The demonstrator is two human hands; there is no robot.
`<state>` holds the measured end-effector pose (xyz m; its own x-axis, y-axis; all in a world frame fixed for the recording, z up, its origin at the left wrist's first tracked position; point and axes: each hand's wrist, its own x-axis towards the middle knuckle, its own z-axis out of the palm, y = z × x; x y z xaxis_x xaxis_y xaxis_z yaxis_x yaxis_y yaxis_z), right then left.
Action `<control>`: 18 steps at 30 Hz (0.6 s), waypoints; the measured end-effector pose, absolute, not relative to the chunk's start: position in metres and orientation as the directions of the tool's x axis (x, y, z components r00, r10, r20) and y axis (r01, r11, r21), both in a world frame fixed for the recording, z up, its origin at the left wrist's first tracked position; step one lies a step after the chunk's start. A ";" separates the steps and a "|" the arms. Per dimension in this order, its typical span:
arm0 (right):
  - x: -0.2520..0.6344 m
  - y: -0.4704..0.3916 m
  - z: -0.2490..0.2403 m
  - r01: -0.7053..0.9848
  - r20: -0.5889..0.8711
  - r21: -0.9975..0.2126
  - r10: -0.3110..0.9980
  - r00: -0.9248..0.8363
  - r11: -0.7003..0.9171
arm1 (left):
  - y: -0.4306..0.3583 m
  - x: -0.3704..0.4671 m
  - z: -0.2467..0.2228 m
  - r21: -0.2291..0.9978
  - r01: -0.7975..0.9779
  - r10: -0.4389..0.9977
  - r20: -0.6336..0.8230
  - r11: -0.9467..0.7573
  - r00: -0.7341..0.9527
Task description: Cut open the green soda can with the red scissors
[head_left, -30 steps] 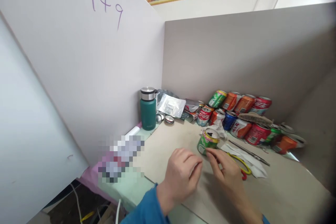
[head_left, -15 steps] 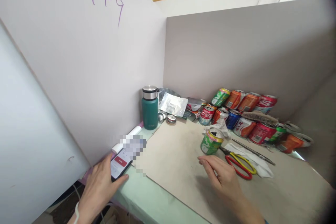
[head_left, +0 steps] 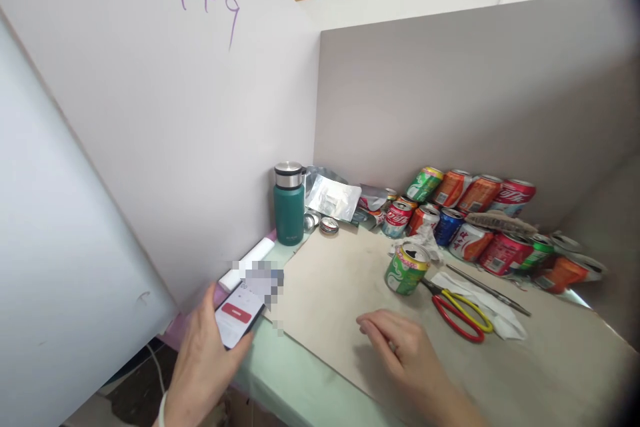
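My left hand (head_left: pixel 204 353) is closed around a smartphone (head_left: pixel 239 320), fingers at its left edge and thumb at its right. The lit screen shows a red button; its upper part is blurred out. My right hand (head_left: pixel 400 347) hovers low over the beige board (head_left: pixel 340 293), fingers curled together and nothing visible in them. Just beyond it stands a green drink can (head_left: pixel 407 268) with an opened top. Right of the can lie scissors (head_left: pixel 463 317) with one red and one yellow handle, partly over a white tissue (head_left: pixel 505 323).
A teal bottle (head_left: pixel 289 210) stands by the left partition, near a white tube (head_left: pixel 246 267). Several cans (head_left: pixel 467 240) are piled along the back right. Silver pouches (head_left: pixel 334 199) and can lids (head_left: pixel 329 225) sit at the corner. A thin metal rod (head_left: pixel 490 290) crosses the tissue.
My left hand has closed on the phone, its thumb coming in to the edge. My right hand has moved left and slightly toward me, away from the can. The view has shifted slightly.
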<state>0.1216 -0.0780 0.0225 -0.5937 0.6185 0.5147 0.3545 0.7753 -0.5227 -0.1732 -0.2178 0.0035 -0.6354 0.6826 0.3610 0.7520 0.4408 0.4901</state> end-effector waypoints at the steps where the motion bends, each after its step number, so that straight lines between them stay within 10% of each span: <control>1: 0.118 -0.082 0.022 0.342 0.469 -0.576 0.643 -0.606 0.743 | -0.220 -0.166 0.005 0.530 0.736 0.679 0.354 0.421 -0.643; 9: 0.114 -0.109 0.023 -0.023 -0.094 -0.994 0.936 -0.339 -0.108 | -0.212 -0.061 0.006 0.710 0.704 0.767 0.442 0.018 -0.465; 18: 0.233 -0.115 0.022 -0.337 -0.193 -0.937 0.943 0.270 -0.096 | -0.167 0.070 -0.035 0.775 0.514 0.902 0.432 -0.369 -0.004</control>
